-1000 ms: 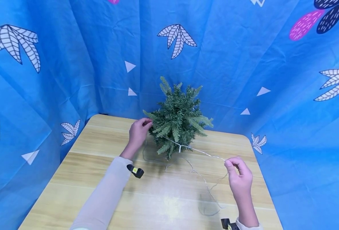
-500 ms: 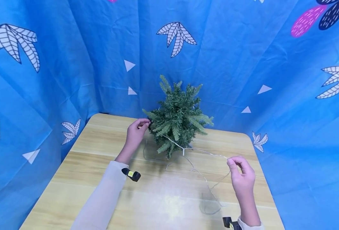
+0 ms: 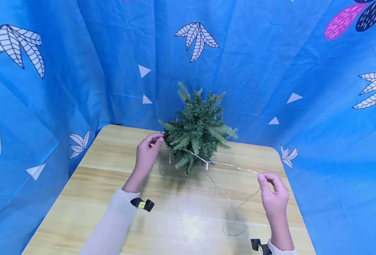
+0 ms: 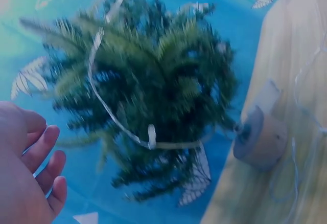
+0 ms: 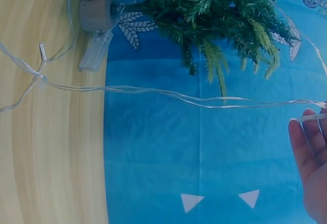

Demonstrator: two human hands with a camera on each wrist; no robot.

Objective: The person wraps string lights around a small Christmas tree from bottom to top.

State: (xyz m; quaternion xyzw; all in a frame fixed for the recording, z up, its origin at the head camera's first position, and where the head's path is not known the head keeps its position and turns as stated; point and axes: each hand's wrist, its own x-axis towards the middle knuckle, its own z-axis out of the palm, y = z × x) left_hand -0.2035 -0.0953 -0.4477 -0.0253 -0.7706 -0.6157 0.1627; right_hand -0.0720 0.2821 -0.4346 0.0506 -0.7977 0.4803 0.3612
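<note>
A small artificial Christmas tree point(image 3: 197, 131) stands at the back of the table, with a clear string of fairy lights point(image 3: 226, 164) around its front. My right hand point(image 3: 274, 194) pinches the string between thumb and fingers, holding it stretched out from the tree to the right. In the right wrist view the doubled wire point(image 5: 173, 95) runs to the fingertips. My left hand point(image 3: 146, 154) is beside the tree's left branches, its fingers loosely bent. The left wrist view shows that hand point(image 4: 30, 157) with nothing in it, and a small bulb point(image 4: 152, 137) on the wire across the branches.
More of the light string point(image 3: 221, 191) lies looped over the wooden table point(image 3: 95, 198). The tree's round wooden base point(image 4: 263, 139) has a clear plastic box point(image 5: 96, 50) next to it. Blue printed cloth point(image 3: 251, 71) hangs behind and at both sides.
My left hand has drawn back from the branches, left and toward me. The right hand has shifted slightly right with the string. A short piece of wire now shows hanging at the tree's lower left.
</note>
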